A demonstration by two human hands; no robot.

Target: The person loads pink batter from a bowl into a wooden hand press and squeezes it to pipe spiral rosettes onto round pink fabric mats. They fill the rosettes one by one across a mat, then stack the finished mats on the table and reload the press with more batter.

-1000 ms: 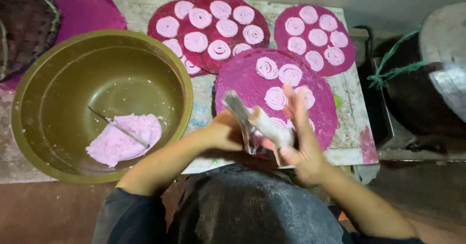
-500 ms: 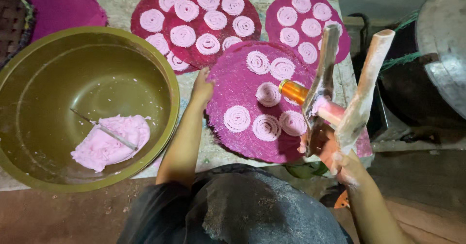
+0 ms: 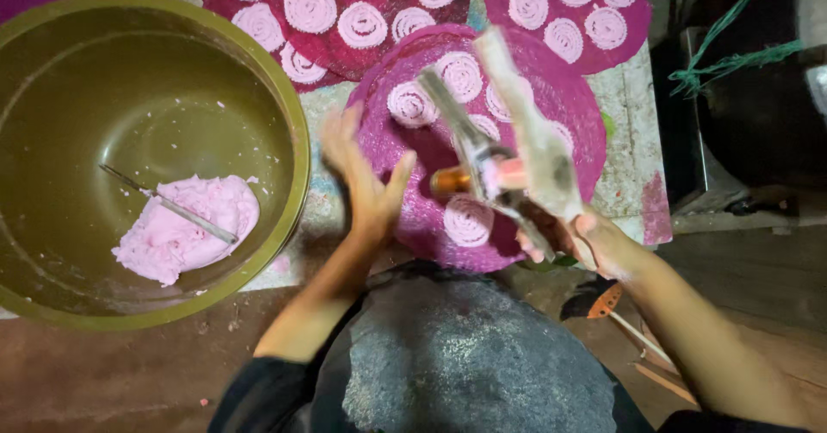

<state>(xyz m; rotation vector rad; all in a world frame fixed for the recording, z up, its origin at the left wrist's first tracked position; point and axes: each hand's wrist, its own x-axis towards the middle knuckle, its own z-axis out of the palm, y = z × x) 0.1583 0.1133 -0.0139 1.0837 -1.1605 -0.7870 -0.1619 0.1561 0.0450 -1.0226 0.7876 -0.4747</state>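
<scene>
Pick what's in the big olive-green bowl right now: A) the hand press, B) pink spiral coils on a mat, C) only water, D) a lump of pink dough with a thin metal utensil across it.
D: the olive-green bowl holds a pink dough lump with a thin metal utensil lying across it; the spiral coils sit on the magenta mat, and the hand press is in the right hand.

Metal hand press (image 3: 504, 161) with two long handles spread apart, tilted, held at centre frame above round magenta mat (image 3: 551, 114) bearing pale pink spirals.
</scene>
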